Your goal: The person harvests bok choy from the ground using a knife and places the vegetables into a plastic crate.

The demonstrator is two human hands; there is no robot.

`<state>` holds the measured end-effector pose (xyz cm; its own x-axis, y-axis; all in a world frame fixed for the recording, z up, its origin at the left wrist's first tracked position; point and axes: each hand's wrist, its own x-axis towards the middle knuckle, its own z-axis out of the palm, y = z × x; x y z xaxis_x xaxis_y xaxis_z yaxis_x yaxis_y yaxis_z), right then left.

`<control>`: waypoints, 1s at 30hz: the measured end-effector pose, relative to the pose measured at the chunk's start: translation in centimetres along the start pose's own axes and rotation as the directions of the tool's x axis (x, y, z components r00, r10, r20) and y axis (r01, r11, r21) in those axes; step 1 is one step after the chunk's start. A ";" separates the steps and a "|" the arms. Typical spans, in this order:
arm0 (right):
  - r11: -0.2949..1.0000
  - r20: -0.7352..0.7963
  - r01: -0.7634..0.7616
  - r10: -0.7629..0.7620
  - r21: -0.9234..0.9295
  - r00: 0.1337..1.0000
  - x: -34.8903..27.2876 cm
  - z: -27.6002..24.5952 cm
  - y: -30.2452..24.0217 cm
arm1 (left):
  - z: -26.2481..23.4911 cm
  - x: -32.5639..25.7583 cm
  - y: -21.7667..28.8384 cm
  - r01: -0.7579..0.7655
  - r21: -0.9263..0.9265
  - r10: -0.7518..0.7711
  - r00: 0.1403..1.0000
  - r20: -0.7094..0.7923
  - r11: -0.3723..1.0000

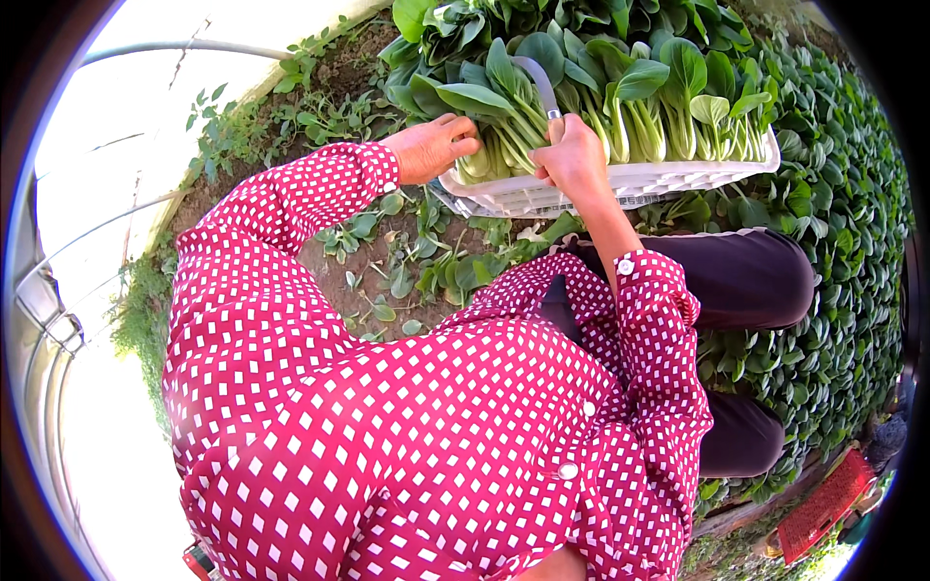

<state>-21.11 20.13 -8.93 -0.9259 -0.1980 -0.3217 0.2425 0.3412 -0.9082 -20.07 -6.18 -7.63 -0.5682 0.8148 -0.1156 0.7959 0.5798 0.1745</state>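
Up top in the frame, there's a bunch of leafy greens (683, 87) packed in a white crate (683, 177). Left hand (433, 148) is curled against the left-end stalks, can't tell if it's gripping; right hand (575, 160) is wrapped round a curved knife (548, 94). Dirt (337, 273) sits mid-left, with growing plants (848, 208) down the right.

Watching remotely, I count two hands, one left hand (436, 148) and one right hand (575, 160), one curved-bladed knife (539, 85), one white crate (678, 174) on the far side, two dark trouser legs (741, 281) at right, and leafy greens (475, 102) beyond counting.
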 end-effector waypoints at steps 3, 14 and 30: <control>0.968 0.080 -0.039 0.020 0.249 0.997 -1.4 -1.8 0.3 | -1.8 -1.1 1.8 0.043 0.037 -0.041 0.998 -0.049 0.998; 0.942 -0.045 -0.023 0.041 0.335 0.998 -3.9 0.1 3.3 | -2.6 3.1 4.1 0.174 0.013 -0.160 0.930 -0.331 0.985; 0.974 -0.190 0.012 0.032 0.228 0.981 -2.4 3.0 3.3 | -1.7 6.1 2.4 0.130 0.087 -0.093 0.934 -0.345 0.988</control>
<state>-17.18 18.95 -11.90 -0.9559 -0.0087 -0.2937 0.2906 0.1206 -0.9492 -22.03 0.17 -6.26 -0.6768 0.7047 0.2128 0.7302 0.6794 0.0727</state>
